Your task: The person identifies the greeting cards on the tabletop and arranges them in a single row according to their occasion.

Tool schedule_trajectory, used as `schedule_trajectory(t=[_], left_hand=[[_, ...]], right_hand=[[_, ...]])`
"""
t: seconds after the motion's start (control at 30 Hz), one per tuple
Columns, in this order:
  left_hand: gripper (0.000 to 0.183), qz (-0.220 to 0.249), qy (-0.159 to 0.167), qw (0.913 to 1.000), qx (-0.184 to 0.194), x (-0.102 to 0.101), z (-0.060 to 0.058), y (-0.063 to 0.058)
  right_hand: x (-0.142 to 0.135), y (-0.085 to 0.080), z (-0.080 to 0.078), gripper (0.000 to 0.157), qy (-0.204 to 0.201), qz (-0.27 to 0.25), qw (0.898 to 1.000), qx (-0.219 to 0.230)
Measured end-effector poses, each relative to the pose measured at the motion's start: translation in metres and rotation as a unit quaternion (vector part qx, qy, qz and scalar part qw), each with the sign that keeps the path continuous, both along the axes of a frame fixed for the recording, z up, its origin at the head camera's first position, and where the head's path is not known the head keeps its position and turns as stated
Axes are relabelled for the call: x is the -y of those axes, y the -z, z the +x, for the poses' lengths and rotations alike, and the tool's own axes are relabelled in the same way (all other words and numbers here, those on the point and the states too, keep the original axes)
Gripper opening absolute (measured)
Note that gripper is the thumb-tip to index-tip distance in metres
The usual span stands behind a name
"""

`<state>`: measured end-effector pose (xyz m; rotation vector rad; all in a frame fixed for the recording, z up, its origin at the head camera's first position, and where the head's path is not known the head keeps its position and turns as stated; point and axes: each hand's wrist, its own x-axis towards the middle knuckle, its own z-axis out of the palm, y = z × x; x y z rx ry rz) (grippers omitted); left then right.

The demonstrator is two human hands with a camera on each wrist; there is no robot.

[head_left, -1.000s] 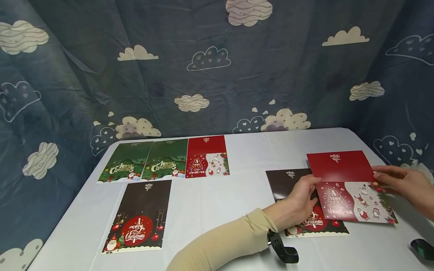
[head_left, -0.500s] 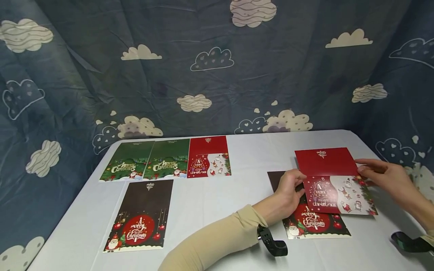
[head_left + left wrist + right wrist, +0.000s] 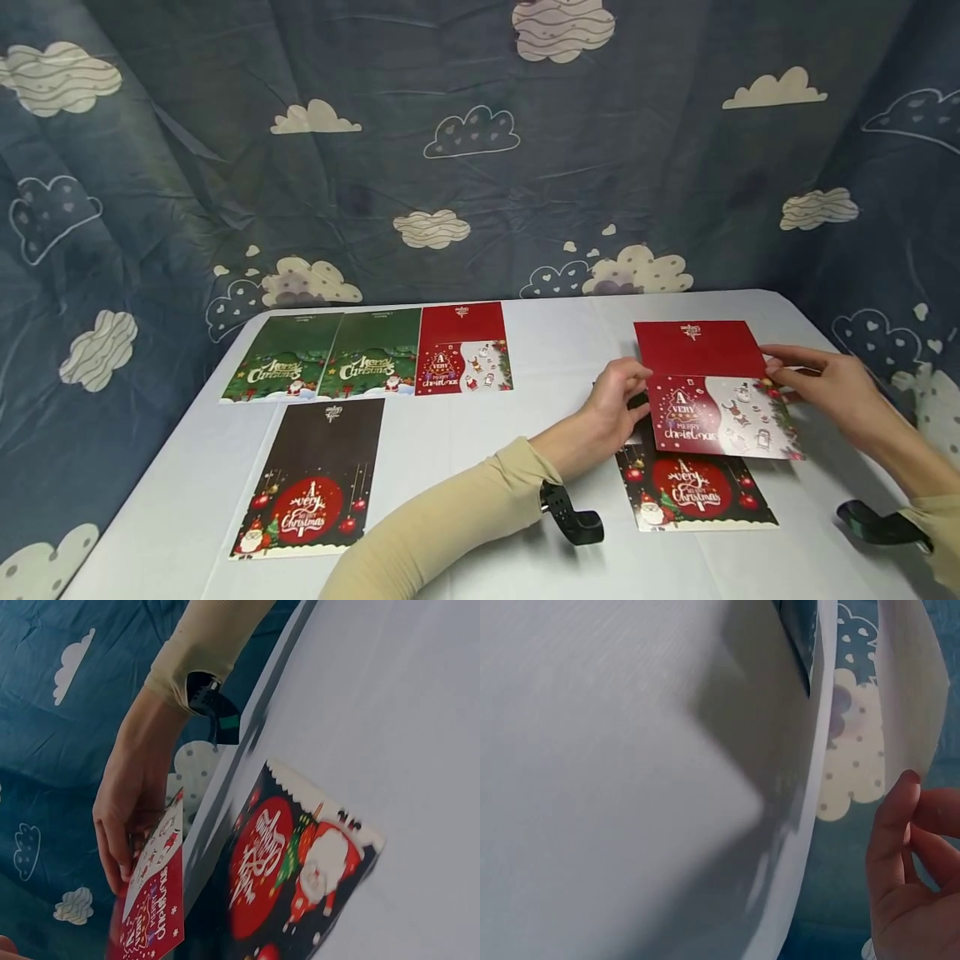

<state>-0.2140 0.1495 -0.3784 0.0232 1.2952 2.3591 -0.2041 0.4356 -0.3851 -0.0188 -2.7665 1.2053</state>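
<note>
Between both hands an unfolded red and white Christmas card (image 3: pixel 697 387) hangs over the right part of the table. My left hand (image 3: pixel 611 400) pinches its left edge near the fold. At the opposite edge, my right hand (image 3: pixel 825 383) pinches the card between thumb and fingers. Underneath, a black Christmas card (image 3: pixel 697 492) lies on the table, its upper part mostly covered. In the left wrist view, the red card (image 3: pixel 154 896) stands above the black card (image 3: pixel 289 862), with the right hand (image 3: pixel 131 802) at its far side. The right wrist view shows the card's pale back (image 3: pixel 911 697).
At the table's back left lie two green cards (image 3: pixel 281 358) (image 3: pixel 371 354) and another red card (image 3: pixel 461 350), in a row. Another black card (image 3: pixel 307 483) lies in front of them. A cloud-patterned cloth (image 3: pixel 480 192) hangs behind the white table (image 3: pixel 480 467).
Both hands have carried the red card leftward and slightly away from the viewer, over the black card. The other cards have stayed in place.
</note>
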Motion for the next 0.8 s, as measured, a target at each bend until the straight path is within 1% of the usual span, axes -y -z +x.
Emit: schedule_trajectory(t=[0.1,0.13,0.17,0.27,0.33,0.37,0.47,0.53,0.7,0.8], left_hand=[[0.027,-0.002,0.006,0.9999,-0.008,0.006,-0.004,-0.003],[0.030,0.001,0.005,1.0000,-0.007,0.009,-0.005,-0.005],[0.035,0.003,0.005,1.0000,-0.007,0.011,-0.006,-0.006],[0.060,0.002,0.010,0.9999,-0.006,0.018,-0.009,-0.009],[0.073,0.000,0.016,0.9999,-0.006,0.022,-0.012,-0.011],[0.075,-0.004,0.020,0.9998,-0.008,0.025,-0.013,-0.012],[0.077,-0.010,0.028,0.9995,-0.015,0.031,-0.019,-0.014],[0.077,-0.006,0.025,0.9995,-0.016,0.036,-0.023,-0.015],[0.066,0.000,0.019,0.9995,-0.025,0.047,-0.034,-0.015],[0.064,0.000,0.016,0.9995,-0.026,0.053,-0.040,-0.015]], right_hand=[[0.008,-0.002,-0.003,0.053,-0.007,-0.010,1.000,0.002],[0.011,-0.002,-0.004,0.052,-0.008,-0.013,1.000,0.000],[0.014,-0.003,-0.005,0.052,-0.009,-0.015,1.000,-0.001],[0.024,-0.007,-0.010,0.051,-0.013,-0.015,1.000,-0.004],[0.030,-0.009,-0.012,0.052,-0.016,-0.014,1.000,-0.003],[0.033,-0.011,-0.014,0.052,-0.016,-0.013,1.000,-0.002],[0.040,-0.013,-0.018,0.053,-0.019,-0.015,1.000,0.001],[0.046,-0.015,-0.022,0.051,-0.020,-0.021,1.000,0.001],[0.063,-0.016,-0.031,0.050,-0.030,-0.030,0.999,-0.003],[0.073,-0.017,-0.036,0.051,-0.037,-0.038,0.999,-0.006]])
